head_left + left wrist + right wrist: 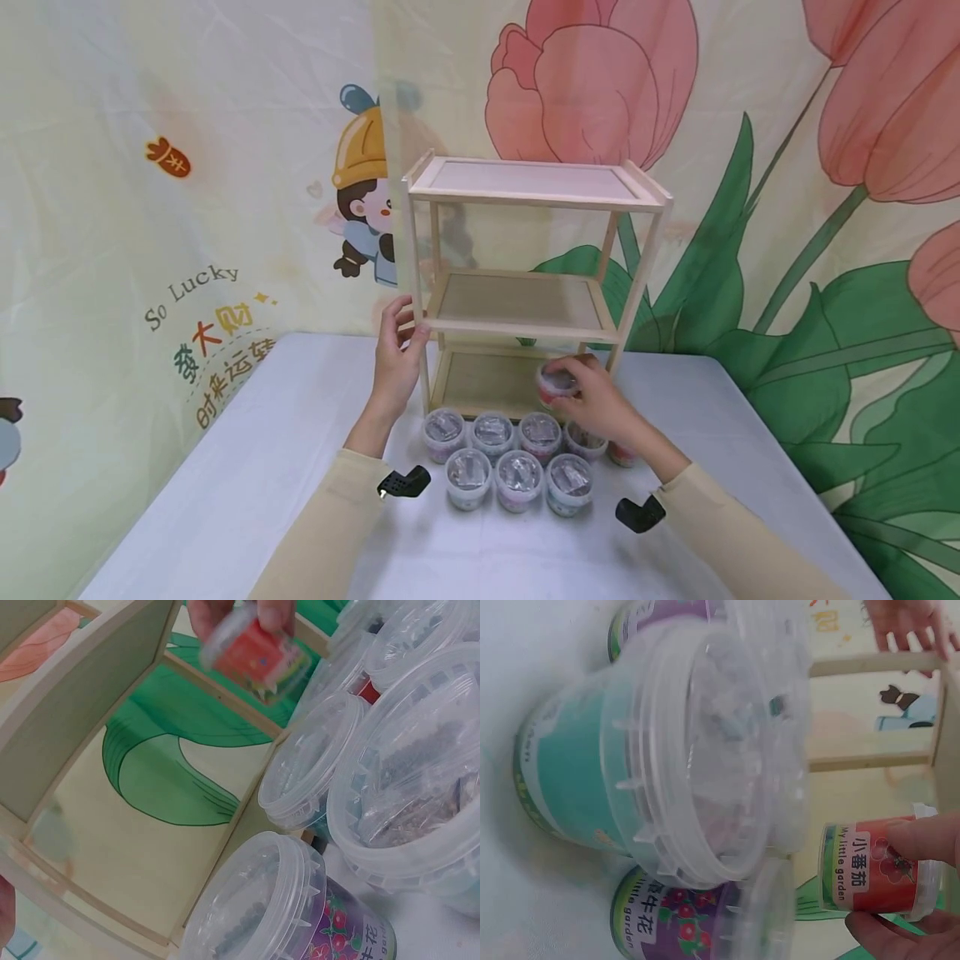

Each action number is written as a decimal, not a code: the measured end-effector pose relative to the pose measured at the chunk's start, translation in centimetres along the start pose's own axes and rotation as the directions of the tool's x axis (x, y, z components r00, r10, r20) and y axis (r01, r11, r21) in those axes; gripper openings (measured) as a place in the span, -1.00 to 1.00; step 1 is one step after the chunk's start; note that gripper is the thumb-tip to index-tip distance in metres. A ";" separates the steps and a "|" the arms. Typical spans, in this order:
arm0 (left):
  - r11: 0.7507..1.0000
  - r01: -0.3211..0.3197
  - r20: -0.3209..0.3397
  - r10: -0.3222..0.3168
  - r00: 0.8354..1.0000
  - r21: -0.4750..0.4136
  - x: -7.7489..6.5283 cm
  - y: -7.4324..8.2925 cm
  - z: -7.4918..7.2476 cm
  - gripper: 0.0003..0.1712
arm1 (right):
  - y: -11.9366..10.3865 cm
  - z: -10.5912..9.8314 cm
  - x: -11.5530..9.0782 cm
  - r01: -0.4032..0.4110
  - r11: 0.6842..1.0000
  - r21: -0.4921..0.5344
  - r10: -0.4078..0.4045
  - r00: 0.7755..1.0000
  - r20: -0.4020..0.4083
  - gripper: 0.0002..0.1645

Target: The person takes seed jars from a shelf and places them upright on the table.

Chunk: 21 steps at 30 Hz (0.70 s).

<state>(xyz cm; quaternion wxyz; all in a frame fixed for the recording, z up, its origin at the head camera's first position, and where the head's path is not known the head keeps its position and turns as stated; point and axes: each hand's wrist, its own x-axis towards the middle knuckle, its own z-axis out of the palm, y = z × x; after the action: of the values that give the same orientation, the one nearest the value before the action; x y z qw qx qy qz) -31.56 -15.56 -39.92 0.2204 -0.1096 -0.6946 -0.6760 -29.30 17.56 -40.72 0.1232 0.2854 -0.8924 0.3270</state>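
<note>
My right hand (592, 396) pinches a small clear-lidded tub (877, 866) between thumb and fingers; its red label shows tomatoes. In the head view this tub is held just above the bottom tier of a wooden three-tier shelf (517, 332), toward its right side. My left hand (397, 358) holds the shelf's left front post at the middle tier, thumb in front. Several more lidded tubs (518, 473) stand in two rows before the shelf. A purple-labelled tub (349, 922) and a teal-labelled tub (574, 772) are among them.
The shelf stands on a white-covered table (322, 400) against a printed cloth backdrop (285, 125). A red-labelled tub (622, 455) is partly hidden behind my right wrist. Dark wrist cameras (405, 482) sit at both sleeves.
</note>
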 end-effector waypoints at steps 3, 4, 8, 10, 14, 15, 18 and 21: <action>1.000 0.001 -0.003 -0.001 1.000 0.002 0.0 0.0 -0.1 -0.43 | -0.9 -0.8 -1.1 -0.036 0.999 0.002 0.036 0.999 0.014 -0.47; 1.000 0.000 -0.003 0.000 1.000 0.002 0.0 -0.1 -0.1 -0.43 | -1.1 -1.1 -1.4 -0.044 0.999 0.007 0.044 0.999 0.018 -0.46; 1.000 0.004 0.002 -0.004 1.000 -0.009 0.1 -0.1 -0.1 -0.42 | -2.0 -2.5 -3.2 -0.071 0.997 0.028 0.070 0.997 0.032 -0.44; 1.000 0.003 0.001 -0.003 1.000 -0.012 0.1 -0.1 0.0 -0.42 | -2.2 -3.1 -4.0 -0.081 0.996 0.029 0.080 0.996 0.035 -0.43; 1.000 0.000 -0.003 0.000 1.000 -0.011 0.1 -0.1 0.0 -0.41 | -2.3 -4.2 -5.6 -0.108 0.994 0.036 0.107 0.994 0.029 -0.42; 1.000 -0.006 -0.004 0.006 1.000 -0.009 0.1 -0.1 -0.1 -0.42 | -2.2 -4.4 -6.0 -0.111 0.993 0.034 0.110 0.994 0.023 -0.43; 1.000 -0.003 -0.005 0.003 1.000 -0.007 0.1 -0.1 0.0 -0.42 | -2.0 -5.0 -7.2 -0.111 0.994 0.022 0.111 0.994 -0.001 -0.43; 1.000 0.003 -0.005 -0.003 1.000 -0.004 0.1 -0.2 0.0 -0.43 | -1.7 -5.4 -8.4 -0.103 0.995 0.006 0.104 0.994 -0.022 -0.43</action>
<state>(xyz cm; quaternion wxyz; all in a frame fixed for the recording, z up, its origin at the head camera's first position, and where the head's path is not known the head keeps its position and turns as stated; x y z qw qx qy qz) -31.71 -15.61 -40.03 0.2207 -0.1074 -0.6927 -0.6782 -21.31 23.63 -39.14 0.1156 0.2354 -0.9037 0.3384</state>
